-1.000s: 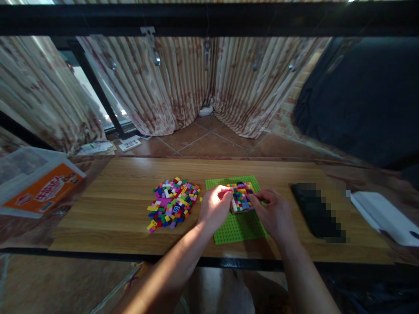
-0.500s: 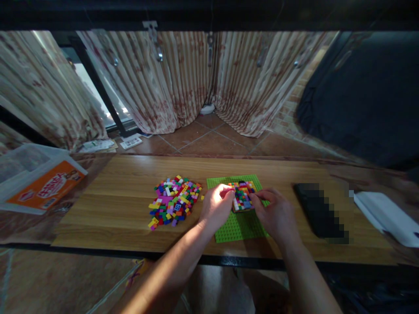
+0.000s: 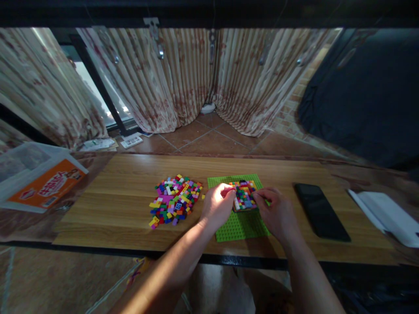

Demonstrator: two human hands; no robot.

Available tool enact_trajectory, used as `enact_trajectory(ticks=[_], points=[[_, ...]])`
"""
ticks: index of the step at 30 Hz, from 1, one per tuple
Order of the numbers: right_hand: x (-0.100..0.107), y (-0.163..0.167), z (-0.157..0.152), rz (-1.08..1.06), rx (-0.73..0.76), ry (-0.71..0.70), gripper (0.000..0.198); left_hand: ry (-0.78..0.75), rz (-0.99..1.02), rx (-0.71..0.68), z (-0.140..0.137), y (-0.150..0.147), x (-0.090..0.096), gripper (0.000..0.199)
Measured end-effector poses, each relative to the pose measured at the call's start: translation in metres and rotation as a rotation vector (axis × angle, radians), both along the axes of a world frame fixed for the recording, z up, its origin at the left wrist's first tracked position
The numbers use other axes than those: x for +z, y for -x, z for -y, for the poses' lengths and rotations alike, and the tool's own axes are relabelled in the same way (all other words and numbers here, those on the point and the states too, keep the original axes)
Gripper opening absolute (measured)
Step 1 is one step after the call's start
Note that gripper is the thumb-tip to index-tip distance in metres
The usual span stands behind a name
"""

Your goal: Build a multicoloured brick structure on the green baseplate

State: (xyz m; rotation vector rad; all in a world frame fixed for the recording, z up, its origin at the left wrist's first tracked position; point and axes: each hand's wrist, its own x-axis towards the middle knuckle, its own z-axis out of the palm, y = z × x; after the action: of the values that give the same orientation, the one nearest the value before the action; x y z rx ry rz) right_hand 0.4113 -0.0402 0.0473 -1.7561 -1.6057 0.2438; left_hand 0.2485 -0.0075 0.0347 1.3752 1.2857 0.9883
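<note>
A block of many-coloured toy bricks [image 3: 244, 198] sits over the upper part of a green studded baseplate [image 3: 242, 231]. At the block's left edge is my left hand [image 3: 218, 205], with thumb and forefinger pinched together; whatever lies between them is too small to make out. My right hand [image 3: 276, 213] is at the opposite edge, its fingers also closed in a pinch near the bricks. I cannot tell what, if anything, its fingertips hold. Left of the baseplate spreads a loose pile of small coloured bricks [image 3: 173, 200].
All this is on a wooden table [image 3: 114, 196]. A black phone [image 3: 322, 211] lies to the right, with a white flat object [image 3: 389, 218] beyond it. At far left stands a clear plastic box [image 3: 42, 179] with an orange label. Curtains [image 3: 183, 78] hang behind.
My right hand's fingertips have drawn back slightly to the right, showing a little more of the brick block. My left hand stays almost in place.
</note>
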Motion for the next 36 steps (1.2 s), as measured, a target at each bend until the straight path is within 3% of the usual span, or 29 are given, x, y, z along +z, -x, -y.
enact_trajectory(ticks=[18,36], points=[[0.001,0.004,0.002,0.004,-0.032,0.029,0.028,-0.001,0.011,0.010,-0.001,-0.002,-0.005,0.017],[-0.003,0.009,0.004,0.031,-0.018,0.001,0.028,0.018,0.010,0.007,0.002,-0.001,0.005,0.016]])
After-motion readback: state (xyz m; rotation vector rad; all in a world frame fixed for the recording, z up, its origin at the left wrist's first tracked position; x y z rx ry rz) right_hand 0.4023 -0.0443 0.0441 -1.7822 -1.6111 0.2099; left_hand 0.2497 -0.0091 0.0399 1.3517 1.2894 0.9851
